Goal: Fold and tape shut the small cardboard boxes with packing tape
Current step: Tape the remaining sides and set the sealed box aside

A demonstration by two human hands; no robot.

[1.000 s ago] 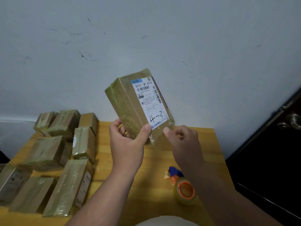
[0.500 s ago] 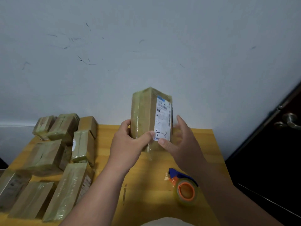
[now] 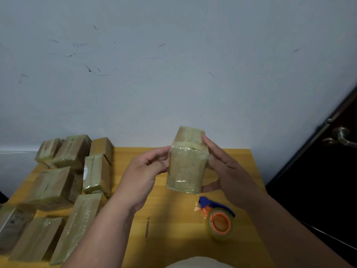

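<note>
The worktop [image 3: 173,225] carries a pile of taped boxes [image 3: 63,190] at nine o'clock. The held box [image 3: 187,167] stands upright above its centre, glossy with tape. The right hand [image 3: 226,171] clasps one side, fingers [image 3: 210,146] extended; the left hand [image 3: 143,171] touches the other edge, fingers loosely curled. Best to press loose tape flat. The tape dispenser [image 3: 220,221] lies at five o'clock.

A pale grey-white wall [image 3: 173,64] fills the upper view, marked by dark scuffs and scratches. Against it a yellow wooden table [image 3: 179,229] is set. At the right a dark door [image 3: 328,180] is seen — fitted with a metal lever handle [image 3: 342,137].
</note>
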